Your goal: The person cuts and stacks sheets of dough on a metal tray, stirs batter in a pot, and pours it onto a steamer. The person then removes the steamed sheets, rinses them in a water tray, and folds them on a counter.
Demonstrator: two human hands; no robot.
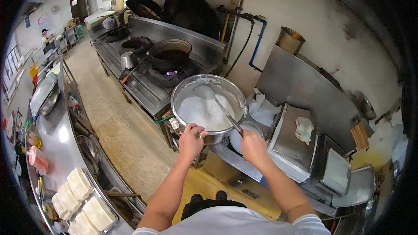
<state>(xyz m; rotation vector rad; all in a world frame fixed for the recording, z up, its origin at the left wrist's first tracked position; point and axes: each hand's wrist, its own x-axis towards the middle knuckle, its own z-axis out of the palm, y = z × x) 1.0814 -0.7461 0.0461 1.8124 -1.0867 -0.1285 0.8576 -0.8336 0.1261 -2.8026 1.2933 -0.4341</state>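
A large steel pot stands in front of me, holding white, rice-like contents with a pale, frothy look. My right hand is closed around the dark handle of a long ladle. The ladle's broad round head rests in the pot against the white contents, toward the far side. At the near left of the rim, my left hand is curled with its fingers on the pot's edge. A small whitish cloth lies just beside that hand.
A steel stove with a dark pot runs along the wall. To the right are a lidded steel unit and a folded cloth. At left, a counter bears trays of white slabs. A person stands far off.
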